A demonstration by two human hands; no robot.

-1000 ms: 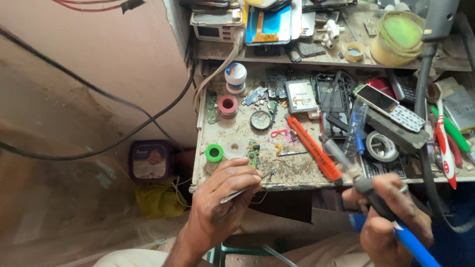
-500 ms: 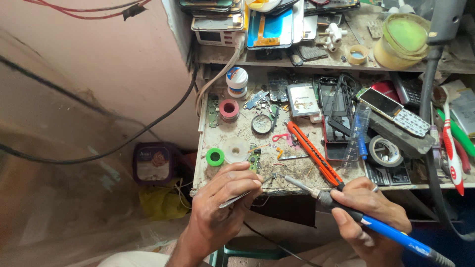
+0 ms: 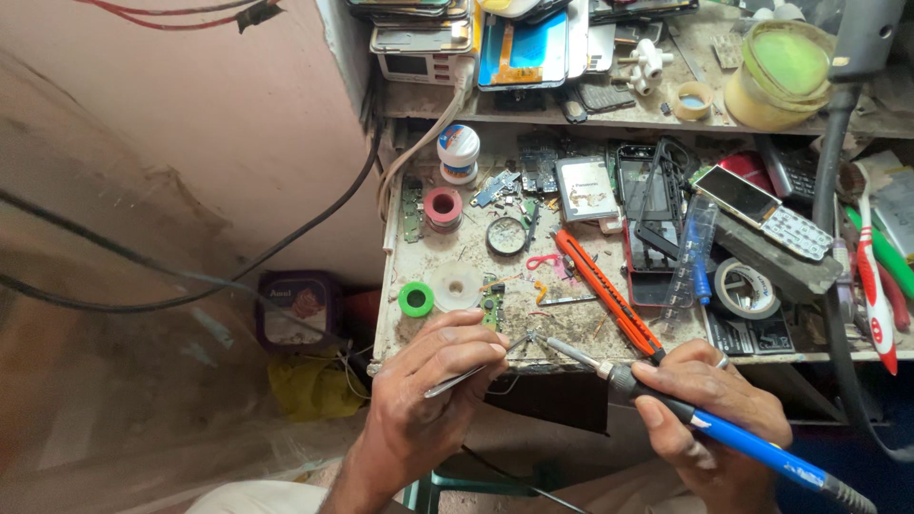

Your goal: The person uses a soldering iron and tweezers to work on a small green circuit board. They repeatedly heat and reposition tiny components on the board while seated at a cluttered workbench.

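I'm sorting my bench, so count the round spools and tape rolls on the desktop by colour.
Green spool: 1
Red spool: 1
Clear spool: 1
White tape roll: 1
Total: 4

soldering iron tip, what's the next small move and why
Probably ease the soldering iron tip slightly left to meet the tweezers tips. The right hand holds the iron, the left hand holds the tweezers, and the two points sit almost together at the bench edge.
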